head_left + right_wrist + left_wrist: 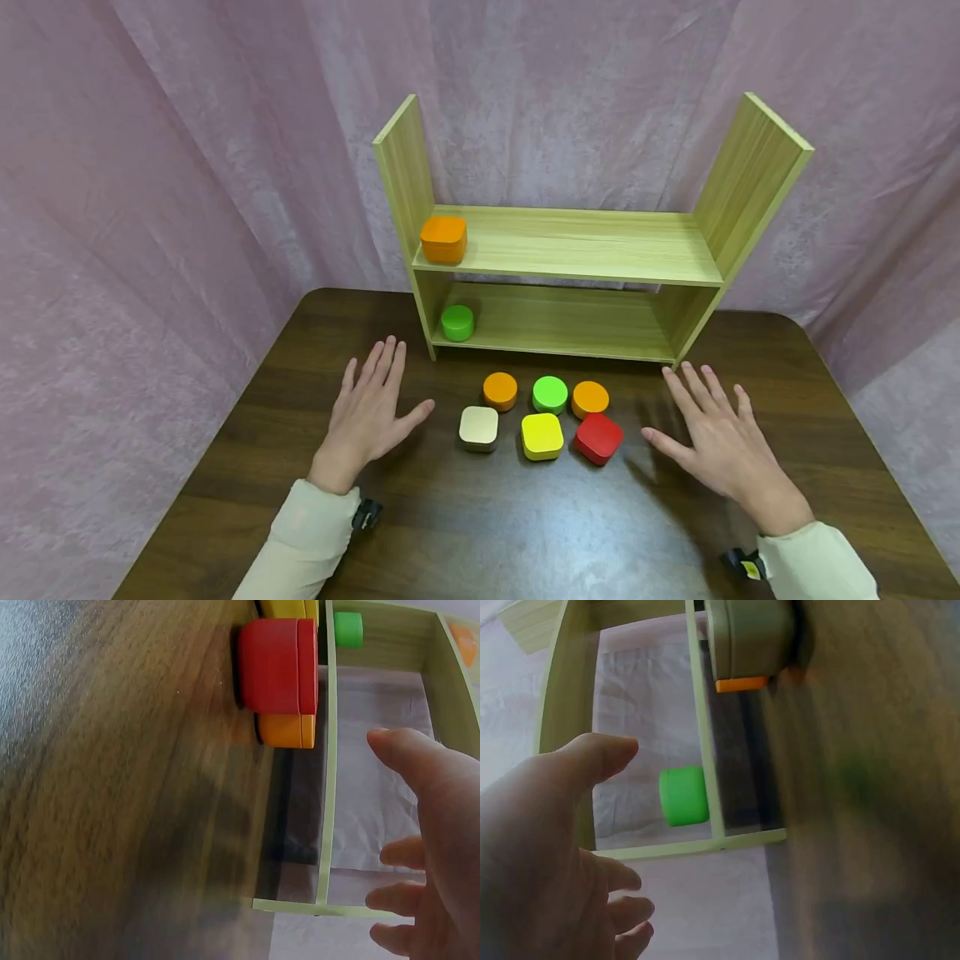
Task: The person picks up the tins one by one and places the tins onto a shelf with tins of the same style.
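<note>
My left hand [366,421] is spread with straight fingers over the table's left part, holding nothing. To its right stands a cream square container [478,427]. On the other side, my right hand [723,446] is likewise spread and holds nothing, nearest to a red square container [598,439]. Between the hands are also a yellow square container [542,437], a round green one [550,394] and two round orange ones, left [500,390] and right [590,399]. On the shelf's upper board sits an orange square container [444,240]; a round green container [457,322] occupies the lower board's left end.
A pale wooden two-tier shelf [570,242] with tall side panels stands at the back of the dark wooden table [247,467]. Behind it hangs a pink curtain [555,100]. Black wrist cameras are strapped at both cuffs.
</note>
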A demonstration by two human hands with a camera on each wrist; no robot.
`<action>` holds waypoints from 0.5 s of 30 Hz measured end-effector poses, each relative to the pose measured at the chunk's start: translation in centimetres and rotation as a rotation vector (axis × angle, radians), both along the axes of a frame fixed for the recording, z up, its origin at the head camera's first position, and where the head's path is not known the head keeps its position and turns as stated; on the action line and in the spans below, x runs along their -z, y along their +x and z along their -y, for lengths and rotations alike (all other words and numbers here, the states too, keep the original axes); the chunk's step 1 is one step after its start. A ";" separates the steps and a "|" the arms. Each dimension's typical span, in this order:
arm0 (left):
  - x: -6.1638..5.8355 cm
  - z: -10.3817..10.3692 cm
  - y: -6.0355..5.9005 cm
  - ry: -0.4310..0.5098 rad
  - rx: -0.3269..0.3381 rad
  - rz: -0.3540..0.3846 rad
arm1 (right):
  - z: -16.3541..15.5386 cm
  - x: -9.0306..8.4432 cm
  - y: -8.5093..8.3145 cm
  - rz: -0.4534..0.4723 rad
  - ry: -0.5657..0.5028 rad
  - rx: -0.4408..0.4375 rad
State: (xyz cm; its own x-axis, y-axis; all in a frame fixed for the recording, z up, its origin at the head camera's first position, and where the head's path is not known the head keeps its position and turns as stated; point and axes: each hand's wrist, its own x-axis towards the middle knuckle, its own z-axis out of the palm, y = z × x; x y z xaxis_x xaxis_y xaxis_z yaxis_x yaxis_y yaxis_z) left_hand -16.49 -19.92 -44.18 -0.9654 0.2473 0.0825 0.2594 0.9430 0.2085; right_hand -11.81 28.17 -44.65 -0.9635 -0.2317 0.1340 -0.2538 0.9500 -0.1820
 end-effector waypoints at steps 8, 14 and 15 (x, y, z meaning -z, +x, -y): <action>-3.0 0.5 -0.6 0.012 0.044 -0.042 | -0.4 -1.0 -0.2 -0.057 -0.031 -0.118; -7.1 0.6 -1.3 -0.010 0.062 -0.085 | -0.4 -1.7 -0.5 -0.110 -0.108 -0.202; -7.9 0.6 -1.5 -0.015 0.065 -0.098 | -0.4 -1.9 -0.5 -0.089 -0.122 -0.204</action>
State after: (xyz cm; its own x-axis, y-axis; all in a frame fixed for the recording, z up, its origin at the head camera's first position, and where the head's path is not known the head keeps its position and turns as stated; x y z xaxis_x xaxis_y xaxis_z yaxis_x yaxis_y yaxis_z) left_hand -17.94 -20.55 -36.32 -0.9349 0.3109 0.1714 0.3384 0.9264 0.1653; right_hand -12.34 28.55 -42.75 -0.8817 -0.3971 0.2546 -0.4580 0.8499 -0.2605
